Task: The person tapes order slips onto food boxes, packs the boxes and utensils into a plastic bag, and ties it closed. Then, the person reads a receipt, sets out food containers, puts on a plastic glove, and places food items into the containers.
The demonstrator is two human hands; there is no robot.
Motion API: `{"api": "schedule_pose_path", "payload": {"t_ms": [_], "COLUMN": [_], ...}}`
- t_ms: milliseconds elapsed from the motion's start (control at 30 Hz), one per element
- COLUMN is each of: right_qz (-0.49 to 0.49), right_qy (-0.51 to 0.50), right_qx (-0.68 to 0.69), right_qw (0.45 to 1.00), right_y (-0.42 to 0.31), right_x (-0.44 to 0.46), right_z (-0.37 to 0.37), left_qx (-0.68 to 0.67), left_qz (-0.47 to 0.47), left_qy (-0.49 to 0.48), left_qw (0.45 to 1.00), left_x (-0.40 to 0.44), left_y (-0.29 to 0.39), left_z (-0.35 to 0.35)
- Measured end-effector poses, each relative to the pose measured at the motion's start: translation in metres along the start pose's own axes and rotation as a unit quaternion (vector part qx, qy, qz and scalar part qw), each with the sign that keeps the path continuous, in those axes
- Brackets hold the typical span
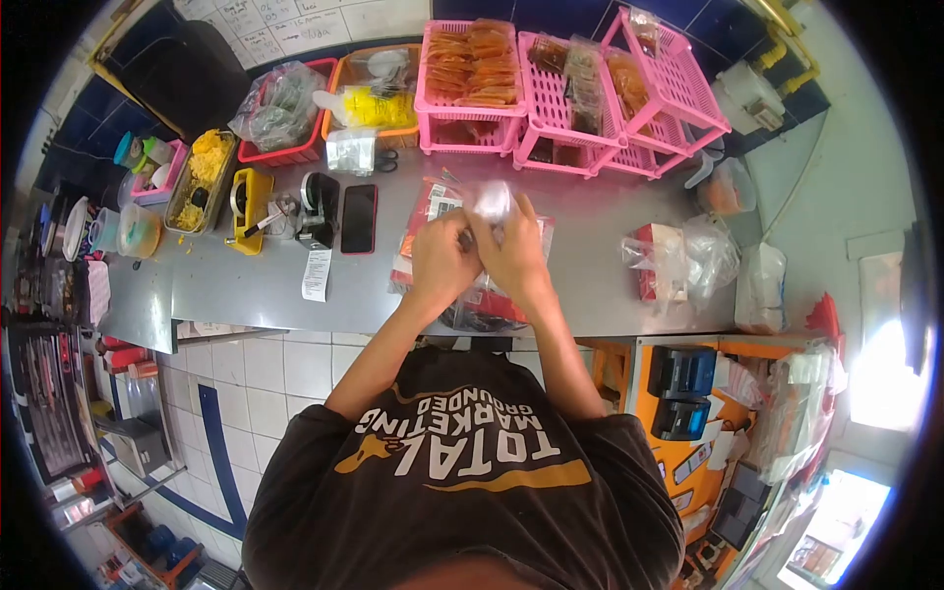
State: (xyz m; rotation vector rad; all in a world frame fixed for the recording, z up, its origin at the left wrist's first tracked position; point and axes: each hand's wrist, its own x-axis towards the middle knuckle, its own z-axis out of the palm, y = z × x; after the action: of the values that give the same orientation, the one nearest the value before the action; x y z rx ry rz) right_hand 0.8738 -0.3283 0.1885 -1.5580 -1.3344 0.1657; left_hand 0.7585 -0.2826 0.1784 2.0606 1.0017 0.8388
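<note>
Both of my hands are together over the steel counter, closed around a shiny whitish bundle [494,201] that looks like clear plastic, blurred by motion. My left hand [442,258] has its fingers curled at the bundle's lower left side. My right hand [515,256] wraps it from the right, with the thumb side against my left hand. What the bundle contains cannot be made out. Under my hands lies a red and white printed plastic package [409,258], partly hidden by them. A dark item [482,317] shows at the counter's front edge, below my wrists.
Pink baskets [521,118] with packets of orange-brown food stand at the back. A red basket [324,128] and an orange basket [413,130] are beside them. A phone [360,218], a receipt [315,275] and a yellow tape dispenser [254,211] lie left; plastic bags [710,258] lie right.
</note>
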Motion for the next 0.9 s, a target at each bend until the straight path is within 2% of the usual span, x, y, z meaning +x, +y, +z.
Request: {"api": "schedule_pose_path", "payload": {"t_ms": [67, 100, 233, 333, 400, 433, 500, 533, 600, 733, 800, 900], "right_qz": [0.097, 0.099, 0.131, 0.143, 0.137, 0.141, 0.114, 0.116, 0.125, 0.138, 0.221, 0.246], "right_qy": [-0.043, -0.029, -0.031, -0.025, -0.031, -0.028, -0.044, -0.043, -0.071, -0.095, -0.111, -0.109], "right_qx": [-0.012, 0.023, 0.025, 0.027, 0.004, 0.004, 0.007, 0.008, 0.083, 0.088, 0.101, 0.17], "right_qw": [0.994, 0.994, 0.991, 0.989, 0.99, 0.99, 0.992, 0.992, 0.986, 0.982, 0.964, 0.948], "right_y": [-0.011, -0.006, -0.005, -0.003, -0.003, -0.001, 0.004, 0.003, 0.002, 0.009, 0.006, 0.019], "right_x": [-0.012, -0.017, -0.019, -0.016, -0.016, -0.017, -0.018, -0.018, -0.017, -0.015, -0.013, -0.016], "right_z": [-0.022, -0.026, -0.028, -0.025, -0.026, -0.026, -0.029, -0.033, -0.042, -0.052, -0.057, -0.055], "left_qx": [-0.076, -0.08, -0.064, -0.028, 0.045, 0.045, -0.014, -0.013, -0.036, -0.046, -0.027, -0.003], "left_qz": [0.027, -0.025, -0.029, 0.019, 0.141, 0.142, 0.214, 0.214, 0.195, 0.19, 0.159, 0.179], "left_qy": [0.065, 0.011, 0.003, 0.01, 0.008, 0.003, -0.097, -0.099, -0.182, -0.224, -0.255, -0.261], "left_qw": [0.995, 0.996, 0.998, 0.999, 0.989, 0.989, 0.972, 0.972, 0.963, 0.955, 0.953, 0.949], "left_x": [0.002, 0.002, 0.001, -0.002, -0.006, -0.005, 0.002, 0.005, 0.014, 0.032, 0.038, 0.043], "left_y": [0.0, 0.004, 0.006, 0.006, 0.004, 0.004, 0.007, 0.005, 0.002, 0.001, 0.008, 0.006], "left_z": [0.002, -0.004, -0.001, -0.004, -0.008, -0.012, -0.024, -0.028, -0.033, -0.035, -0.037, -0.033]}}
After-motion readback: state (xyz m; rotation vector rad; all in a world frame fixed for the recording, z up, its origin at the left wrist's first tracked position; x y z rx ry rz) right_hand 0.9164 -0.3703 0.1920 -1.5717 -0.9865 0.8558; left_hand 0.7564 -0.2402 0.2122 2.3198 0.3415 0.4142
